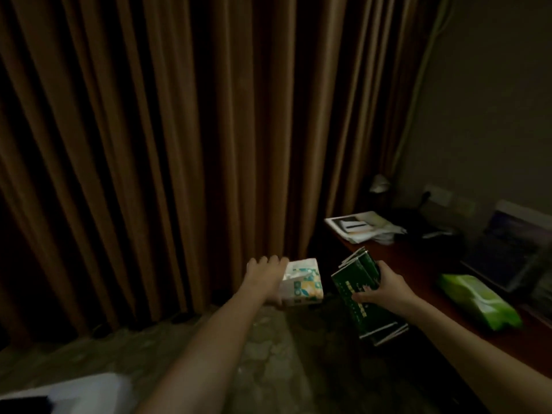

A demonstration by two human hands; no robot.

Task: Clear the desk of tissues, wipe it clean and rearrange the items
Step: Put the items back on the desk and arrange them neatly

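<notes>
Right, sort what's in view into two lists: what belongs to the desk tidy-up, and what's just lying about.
Belongs to the job: left hand holding the patterned tissue box; right hand gripping the dark green packs; desk; green soft pack and papers on it.

Just there: curtain; wall socket; carpet; white object at the lower left.
</notes>
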